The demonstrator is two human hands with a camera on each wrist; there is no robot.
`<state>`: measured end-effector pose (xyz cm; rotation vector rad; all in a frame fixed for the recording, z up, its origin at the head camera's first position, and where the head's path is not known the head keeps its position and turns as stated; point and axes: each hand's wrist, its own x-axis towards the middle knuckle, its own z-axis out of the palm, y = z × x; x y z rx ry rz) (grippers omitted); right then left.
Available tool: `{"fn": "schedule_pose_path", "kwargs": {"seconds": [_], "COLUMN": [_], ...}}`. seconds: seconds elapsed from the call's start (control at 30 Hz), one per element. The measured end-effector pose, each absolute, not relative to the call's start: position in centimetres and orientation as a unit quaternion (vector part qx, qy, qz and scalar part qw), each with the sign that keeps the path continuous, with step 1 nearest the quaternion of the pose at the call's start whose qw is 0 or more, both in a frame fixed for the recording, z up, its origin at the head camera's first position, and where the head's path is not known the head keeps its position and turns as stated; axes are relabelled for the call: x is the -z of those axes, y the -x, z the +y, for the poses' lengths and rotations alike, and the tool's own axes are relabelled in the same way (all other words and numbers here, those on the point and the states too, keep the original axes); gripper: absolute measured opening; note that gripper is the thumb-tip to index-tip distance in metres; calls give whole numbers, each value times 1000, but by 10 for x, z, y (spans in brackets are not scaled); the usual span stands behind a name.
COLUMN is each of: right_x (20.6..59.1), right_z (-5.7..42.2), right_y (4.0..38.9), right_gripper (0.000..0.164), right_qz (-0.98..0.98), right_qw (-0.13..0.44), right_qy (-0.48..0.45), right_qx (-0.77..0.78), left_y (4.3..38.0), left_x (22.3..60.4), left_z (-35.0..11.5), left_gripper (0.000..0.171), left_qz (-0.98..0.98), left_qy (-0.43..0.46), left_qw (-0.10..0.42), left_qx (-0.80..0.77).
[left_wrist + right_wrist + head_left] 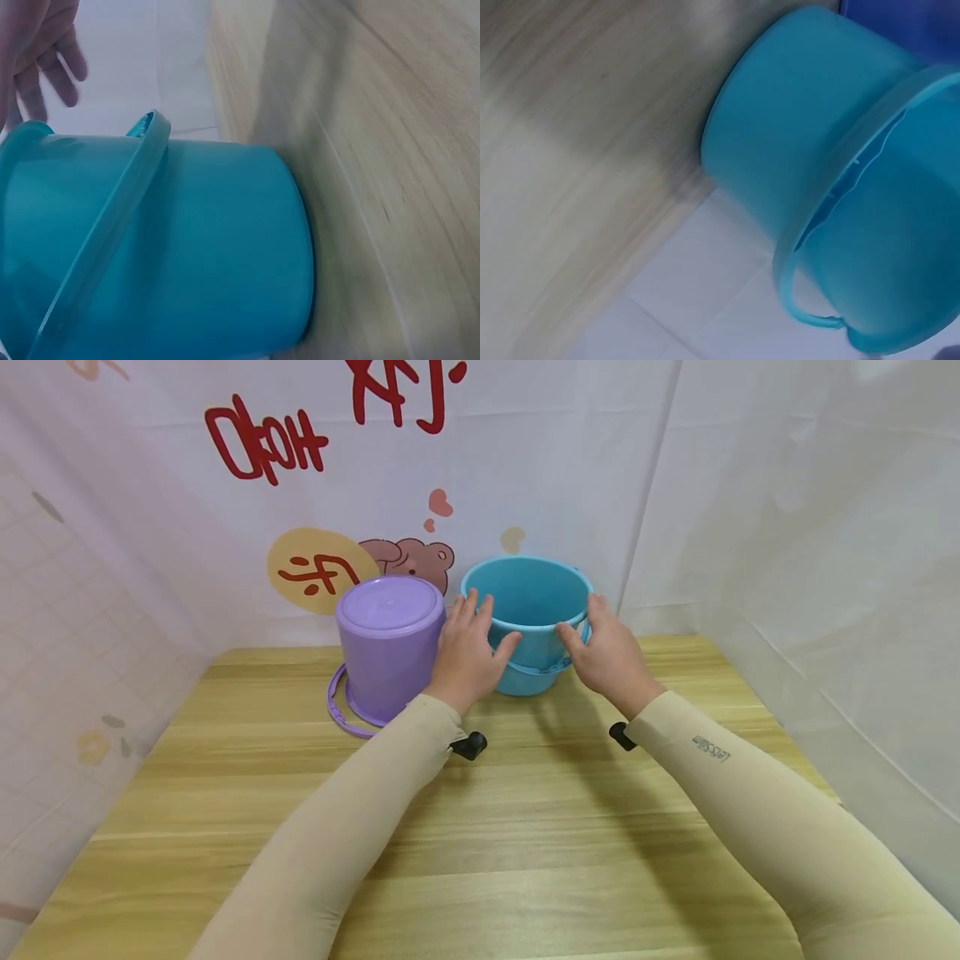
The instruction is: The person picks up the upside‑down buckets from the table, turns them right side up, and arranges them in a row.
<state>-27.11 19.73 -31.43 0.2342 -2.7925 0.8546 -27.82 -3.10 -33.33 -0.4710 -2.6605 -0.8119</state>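
A light-blue bucket [528,647] stands upright near the back of the table, its handle [112,225] hanging down on the near side. My left hand [472,652] is at the left of its rim, with fingers extended and thumb apart. On the other side, my right hand [609,652] is at the right of the rim, its thumb by the front edge. In the left wrist view, the right hand's fingers [56,75] look spread and loose beside the rim. Whether either hand touches the bucket, I cannot tell. In the right wrist view, the blue bucket [802,127] fills much of the frame.
Left of the blue bucket, a purple bucket [390,652] stands upside down, with its handle [335,714] lying on the wooden table [517,852]. A white printed cloth [570,468] hangs behind. Black pieces [470,746] show at both wrists.
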Motion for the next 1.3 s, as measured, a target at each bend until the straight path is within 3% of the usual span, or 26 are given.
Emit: {"fn": "schedule_pose_path", "kwargs": {"seconds": [0.27,0.43,0.8,1.3], "right_x": [327,339,353,367], "right_z": [175,150,109,84], "right_y": [249,236,227,232], "right_gripper": [61,52,62,73], "right_qz": [-890,-849,-867,-907], "right_qw": [304,345,233,92], "right_qy": [-241,-349,-417,-401], "right_qx": [-239,-194,-146,-92], "left_y": [251,230,204,192], "left_x": [330,340,368,383], "left_z": [-69,-114,-194,-228], "left_gripper": [73,67,63,73], "left_qz": [-908,-904,-926,-956], "left_qy": [261,296,281,241], "left_qw": [186,185,165,98], "left_qx": [271,247,190,135]}}
